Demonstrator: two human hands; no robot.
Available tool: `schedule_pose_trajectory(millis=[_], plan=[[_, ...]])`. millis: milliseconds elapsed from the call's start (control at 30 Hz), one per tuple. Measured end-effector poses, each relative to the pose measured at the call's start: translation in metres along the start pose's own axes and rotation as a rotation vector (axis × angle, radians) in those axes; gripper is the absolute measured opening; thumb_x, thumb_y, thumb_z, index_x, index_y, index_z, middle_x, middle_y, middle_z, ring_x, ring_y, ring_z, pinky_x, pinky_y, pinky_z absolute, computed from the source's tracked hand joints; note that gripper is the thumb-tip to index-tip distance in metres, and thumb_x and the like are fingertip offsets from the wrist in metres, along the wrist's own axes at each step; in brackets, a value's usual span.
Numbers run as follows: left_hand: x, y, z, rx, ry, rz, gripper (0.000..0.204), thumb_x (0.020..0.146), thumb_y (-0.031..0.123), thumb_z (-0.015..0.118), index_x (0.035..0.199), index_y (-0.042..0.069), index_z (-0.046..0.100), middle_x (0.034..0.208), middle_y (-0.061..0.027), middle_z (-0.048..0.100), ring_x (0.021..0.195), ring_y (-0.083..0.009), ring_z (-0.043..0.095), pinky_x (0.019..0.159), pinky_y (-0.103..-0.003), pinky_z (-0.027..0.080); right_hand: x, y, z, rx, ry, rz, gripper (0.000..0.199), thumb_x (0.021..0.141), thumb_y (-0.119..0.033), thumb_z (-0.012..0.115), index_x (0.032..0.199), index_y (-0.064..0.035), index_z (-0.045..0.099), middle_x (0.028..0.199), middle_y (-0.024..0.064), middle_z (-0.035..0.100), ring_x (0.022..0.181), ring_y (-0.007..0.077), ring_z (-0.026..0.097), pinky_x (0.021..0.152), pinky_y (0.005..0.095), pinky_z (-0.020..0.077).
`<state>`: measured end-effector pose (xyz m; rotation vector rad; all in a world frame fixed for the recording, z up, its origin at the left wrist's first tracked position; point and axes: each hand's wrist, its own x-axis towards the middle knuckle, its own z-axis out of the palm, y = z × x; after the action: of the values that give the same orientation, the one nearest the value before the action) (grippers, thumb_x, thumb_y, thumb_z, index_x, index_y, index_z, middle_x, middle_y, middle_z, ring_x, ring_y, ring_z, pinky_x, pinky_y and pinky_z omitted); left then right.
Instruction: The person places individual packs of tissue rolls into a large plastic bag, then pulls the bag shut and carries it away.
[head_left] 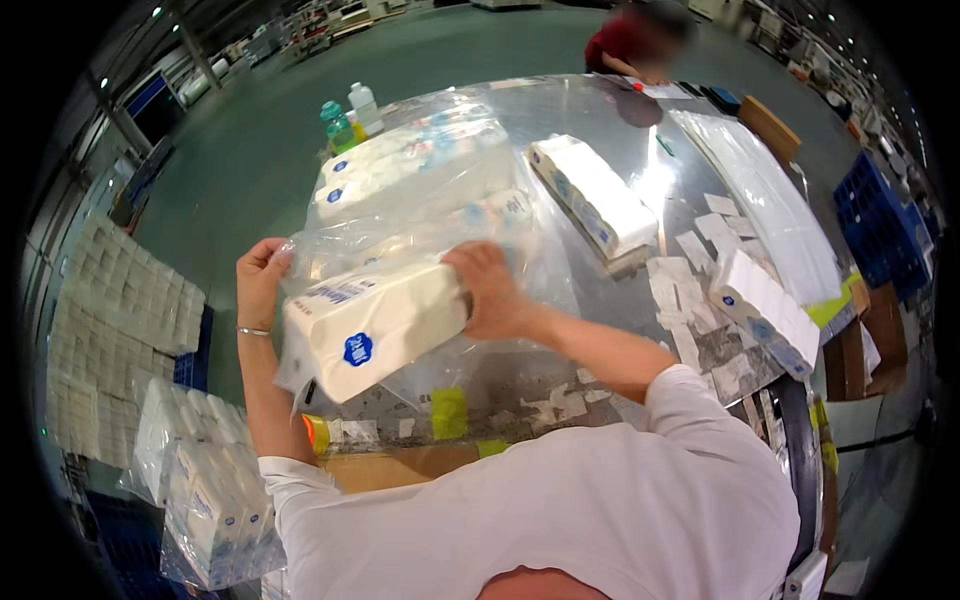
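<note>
White shirt before bag of packs

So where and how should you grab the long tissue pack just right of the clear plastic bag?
Probably around the middle of the long tissue pack, across its two long sides, since it's narrower that way. The right hand could best come from the right, as the clear plastic bag lies close along its left.

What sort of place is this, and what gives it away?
Probably a factory packing area: white packs and clear-bagged bundles around a shiny worktable, plus a big stack of white goods at left.
</note>
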<state>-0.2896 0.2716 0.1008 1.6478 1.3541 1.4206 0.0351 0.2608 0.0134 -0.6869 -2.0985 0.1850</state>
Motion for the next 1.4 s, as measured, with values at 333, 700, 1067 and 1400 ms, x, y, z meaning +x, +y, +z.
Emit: schedule_pose_trajectory(millis=[333,700,1067,1400], plan=[[-0.036,0.037,0.037,0.337,0.041,0.471,0.002,0.074,0.001,0.058,0.072,0.000,0.056,0.063,-0.0040,0.047,0.056,-0.0110,0.043,0.053,-0.021,0.033,0.107,0.078,0.014,-0.441,-0.468,0.187,0.061,0.061,-0.026,0.062,0.115,-0.0024,0.045,0.116,0.0173,0.048,0.107,0.0301,0.045,0.094,0.0480,0.0276],[-0.116,-0.004,0.137,0.732,0.467,0.627,0.016,0.072,0.004,0.060,0.086,0.001,0.056,0.079,-0.0101,0.053,0.076,-0.0255,0.051,0.070,-0.032,0.041,-0.061,0.113,-0.091,-0.724,0.252,0.688,0.064,0.066,-0.025,0.070,0.119,-0.0013,0.043,0.118,0.0212,0.042,0.112,0.0351,0.037,0.094,0.0463,0.0292],[0.015,-0.123,0.238,0.447,-0.274,-0.172,0.043,0.069,0.029,0.067,0.098,-0.001,0.057,0.094,-0.0118,0.060,0.094,-0.0234,0.056,0.080,-0.033,0.045,-0.090,0.097,-0.133,-0.566,0.330,0.810,0.029,0.071,-0.021,0.061,0.093,-0.0038,0.055,0.072,0.0135,0.058,0.068,0.0329,0.056,0.065,0.0430,0.0440],[0.063,-0.204,0.276,0.949,-0.334,-0.015,0.039,0.071,0.028,0.063,0.097,0.001,0.055,0.090,-0.0100,0.057,0.084,-0.0207,0.054,0.072,-0.031,0.045,-0.229,0.065,-0.165,0.372,-0.117,0.949,0.035,0.081,-0.024,0.054,0.111,-0.0051,0.053,0.096,0.0165,0.059,0.083,0.0253,0.057,0.074,0.0354,0.0456]])
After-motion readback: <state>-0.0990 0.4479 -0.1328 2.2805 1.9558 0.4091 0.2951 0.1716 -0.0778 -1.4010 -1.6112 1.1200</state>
